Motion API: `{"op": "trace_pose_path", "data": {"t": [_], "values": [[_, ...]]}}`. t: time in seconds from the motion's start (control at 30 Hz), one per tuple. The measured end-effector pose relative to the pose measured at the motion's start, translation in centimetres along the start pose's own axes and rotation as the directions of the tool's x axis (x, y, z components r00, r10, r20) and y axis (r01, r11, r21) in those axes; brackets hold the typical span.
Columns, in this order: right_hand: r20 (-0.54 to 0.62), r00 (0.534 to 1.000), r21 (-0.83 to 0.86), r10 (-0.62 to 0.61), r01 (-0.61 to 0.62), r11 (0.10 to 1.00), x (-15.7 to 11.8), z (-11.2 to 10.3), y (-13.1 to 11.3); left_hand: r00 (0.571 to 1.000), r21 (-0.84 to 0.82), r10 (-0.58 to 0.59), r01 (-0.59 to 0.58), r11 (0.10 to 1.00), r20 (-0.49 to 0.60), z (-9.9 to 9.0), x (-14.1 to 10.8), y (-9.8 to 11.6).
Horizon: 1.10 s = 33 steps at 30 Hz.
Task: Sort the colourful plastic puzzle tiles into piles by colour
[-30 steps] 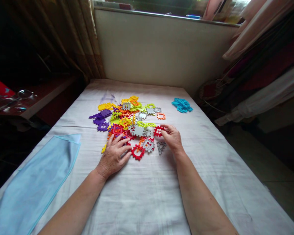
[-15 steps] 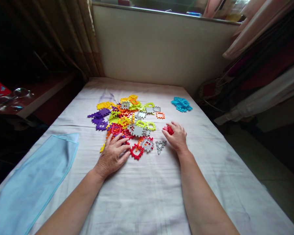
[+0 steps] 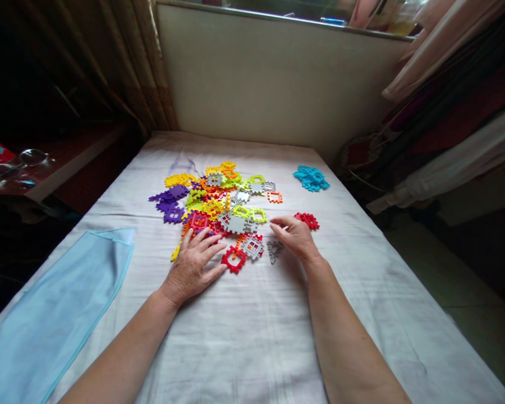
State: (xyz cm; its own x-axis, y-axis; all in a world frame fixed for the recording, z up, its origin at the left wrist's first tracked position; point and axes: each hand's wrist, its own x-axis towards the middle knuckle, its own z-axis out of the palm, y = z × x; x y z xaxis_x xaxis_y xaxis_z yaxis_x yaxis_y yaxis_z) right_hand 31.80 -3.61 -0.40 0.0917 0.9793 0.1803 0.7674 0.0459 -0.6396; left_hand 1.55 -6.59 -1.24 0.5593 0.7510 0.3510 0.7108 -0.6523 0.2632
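My left hand [image 3: 193,262] lies with its fingers spread over the near edge of a mixed pile of plastic interlocking pieces [image 3: 212,207]. A red frame piece [image 3: 234,260] sits just beyond its fingertips. My right hand [image 3: 294,235] hovers right of the pile, fingers loosely curved and apart, and I see nothing in it. Close to its thumb, a grey triangular piece [image 3: 273,251] rests on the sheet. Behind this hand is a small heap of red pieces [image 3: 308,220], partly covered by the hand.
A heap of blue pieces [image 3: 311,178] is at the far right of the white sheet [image 3: 244,331]. Light blue cloth [image 3: 63,314] covers the left side. Glasses [image 3: 33,157] rest on a dark wooden surface at left; clothes hang at right.
My right hand has let go of the red pieces, which now lie in a heap to the right. It has moved slightly left, toward the grey triangle. My left hand has hardly moved.
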Motion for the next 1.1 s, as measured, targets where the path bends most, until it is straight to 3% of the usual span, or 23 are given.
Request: {"op": "trace_pose_path", "data": {"t": [0.1, 0.33, 0.53, 0.7, 0.93, 1.0, 1.1], "values": [[0.196, 0.981, -0.027, 0.000, 0.005, 1.000, -0.2, 0.6, -1.7, 1.000, 0.010, 0.009, -0.009, 1.000, 0.012, 0.0, 0.0, 0.0], [0.340, 0.940, -0.189, -0.013, 0.082, 0.979, -0.5, 0.1, -2.9, 1.000, 0.005, 0.011, -0.011, 1.000, 0.025, -0.2, 0.1, 0.2], [0.366, 0.931, -0.246, -0.006, 0.103, 0.964, -0.4, 0.2, -3.1, 1.000, -0.007, -0.002, 0.002, 1.000, 0.031, -0.2, 0.1, 0.2], [0.349, 0.937, -0.261, -0.032, 0.130, 0.957, -0.4, 0.1, -3.4, 0.997, 0.011, 0.063, -0.063, 0.998, 0.040, -0.3, 0.0, 0.1], [0.250, 0.968, -0.085, 0.036, -0.015, 0.996, -0.3, -0.5, -2.4, 0.992, -0.013, 0.130, -0.130, 0.991, -0.002, -0.3, 0.1, 0.5], [0.163, 0.986, -0.007, 0.025, -0.024, 1.000, -0.2, -0.7, -2.2, 0.991, -0.011, 0.136, -0.136, 0.991, -0.003, -0.4, 0.1, 0.6], [-0.066, 0.998, 0.082, 0.005, 0.001, 0.997, 0.1, -1.2, -1.9, 0.989, 0.003, 0.150, -0.150, 0.989, 0.003, -0.5, 0.1, 0.7]]}}
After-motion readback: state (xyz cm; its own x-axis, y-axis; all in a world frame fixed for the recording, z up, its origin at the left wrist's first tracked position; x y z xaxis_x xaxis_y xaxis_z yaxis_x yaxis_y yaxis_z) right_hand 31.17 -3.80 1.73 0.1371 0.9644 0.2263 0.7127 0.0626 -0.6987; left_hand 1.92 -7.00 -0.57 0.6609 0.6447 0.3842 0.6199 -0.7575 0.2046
